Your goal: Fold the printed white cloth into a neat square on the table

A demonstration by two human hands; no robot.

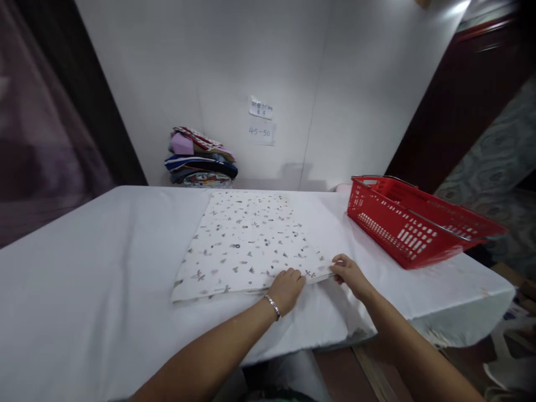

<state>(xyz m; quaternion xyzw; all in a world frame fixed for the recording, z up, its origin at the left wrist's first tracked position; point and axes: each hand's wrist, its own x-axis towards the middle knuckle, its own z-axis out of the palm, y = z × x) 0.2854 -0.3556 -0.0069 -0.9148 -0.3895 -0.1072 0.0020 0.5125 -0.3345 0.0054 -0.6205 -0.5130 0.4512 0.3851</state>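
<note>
A wide surface (pixel 84 290) goes under it all, dressed in white. A white cloth (pixel 251 240) with little pictures lies in its middle. A red basket (pixel 387 218) sits by the right edge. A pile of folded cloths (pixel 203 163) is by the far edge. The fingers of the left hand (pixel 287 290) bend over the cloth's near side; I can't tell if they grip it. The right hand's (pixel 349 273) fingers pinch its near right corner. A shiny bracelet (pixel 273 307) sits just behind the left hand.

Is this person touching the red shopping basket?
No, the left hand and right hand are at the near edge of the printed white cloth, apart from the red shopping basket.
</note>
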